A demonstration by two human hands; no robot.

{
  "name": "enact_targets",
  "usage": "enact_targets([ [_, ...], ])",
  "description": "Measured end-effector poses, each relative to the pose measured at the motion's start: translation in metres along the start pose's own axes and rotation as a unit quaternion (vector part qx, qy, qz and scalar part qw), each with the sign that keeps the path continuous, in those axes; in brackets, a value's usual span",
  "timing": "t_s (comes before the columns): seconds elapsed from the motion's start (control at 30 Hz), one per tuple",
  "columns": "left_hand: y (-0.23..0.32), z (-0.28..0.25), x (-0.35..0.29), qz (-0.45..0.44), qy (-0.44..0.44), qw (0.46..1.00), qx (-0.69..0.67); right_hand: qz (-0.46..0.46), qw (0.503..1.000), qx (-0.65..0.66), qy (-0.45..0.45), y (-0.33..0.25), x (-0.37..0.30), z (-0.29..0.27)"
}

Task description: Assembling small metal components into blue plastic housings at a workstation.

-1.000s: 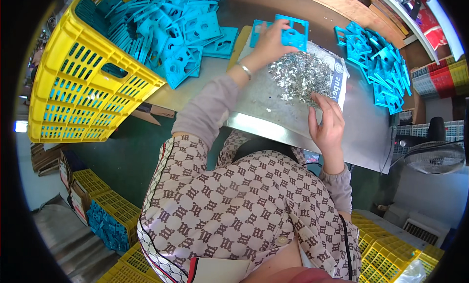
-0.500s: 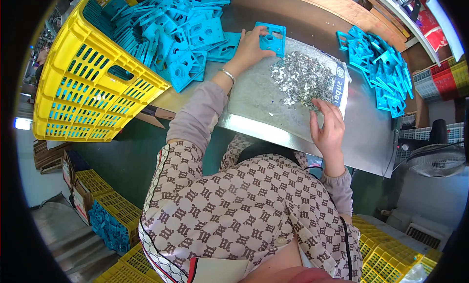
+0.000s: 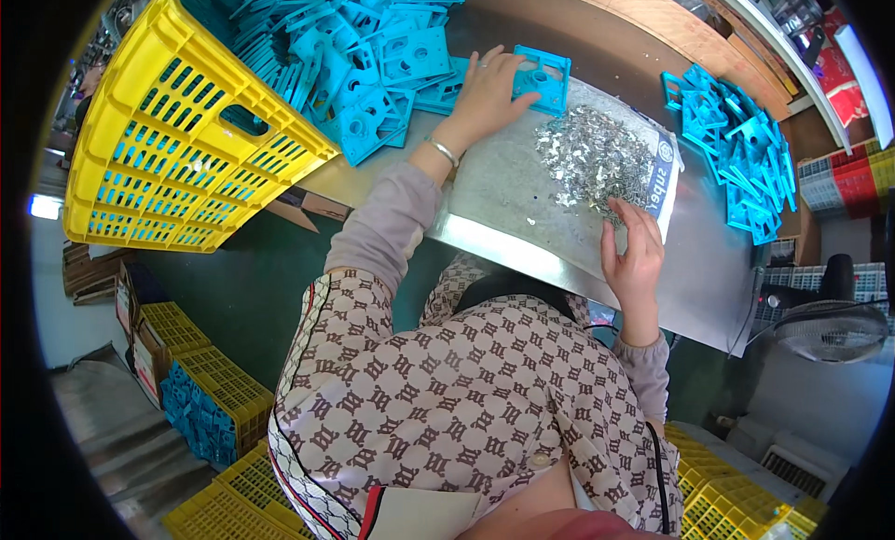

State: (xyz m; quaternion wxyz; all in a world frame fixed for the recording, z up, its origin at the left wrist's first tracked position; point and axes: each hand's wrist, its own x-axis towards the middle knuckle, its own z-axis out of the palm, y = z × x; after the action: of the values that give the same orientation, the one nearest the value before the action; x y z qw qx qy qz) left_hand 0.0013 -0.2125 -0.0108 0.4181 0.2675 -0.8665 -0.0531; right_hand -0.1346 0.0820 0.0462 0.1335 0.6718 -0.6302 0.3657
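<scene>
Left hand [image 3: 491, 90]: spread, thumb and fingers apart, by left edge of turquoise plastic plate [image 3: 543, 90]; contact unclear.
Plate spot: toward desk's [image 3: 709, 270] far edge, beyond small metal pieces [image 3: 592, 158].
Right hand [image 3: 637, 253]: curled at heap's near side, on flattened sack [image 3: 494, 200]; cannot tell if pinching anything.
Metal pieces: probably prone to tangling; best teased out singly, fingertips light, plate kept flat.

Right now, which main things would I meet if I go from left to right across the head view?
Yellow crate → left hand → single blue plate → right hand → right-side heap of blue plates → fan.
</scene>
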Motion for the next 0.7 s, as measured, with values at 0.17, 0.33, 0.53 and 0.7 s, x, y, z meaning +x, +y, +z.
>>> enact_targets([
  [0.17,-0.031,-0.033,-0.027,-0.048,-0.053,0.976,0.204,0.014,1.000,-0.004,-0.004,0.006,-0.007,0.003],
  [0.33,-0.036,-0.053,-0.033,0.005,-0.075,0.974,0.212,0.008,1.000,-0.006,-0.016,0.003,-0.007,0.005],
  [0.53,-0.031,-0.067,-0.033,0.008,-0.140,0.967,0.215,0.024,0.999,-0.015,-0.031,0.005,-0.011,0.003],
  [0.7,-0.062,-0.080,-0.022,-0.018,-0.084,0.978,0.190,0.046,0.998,-0.033,-0.023,0.017,-0.012,-0.001],
])
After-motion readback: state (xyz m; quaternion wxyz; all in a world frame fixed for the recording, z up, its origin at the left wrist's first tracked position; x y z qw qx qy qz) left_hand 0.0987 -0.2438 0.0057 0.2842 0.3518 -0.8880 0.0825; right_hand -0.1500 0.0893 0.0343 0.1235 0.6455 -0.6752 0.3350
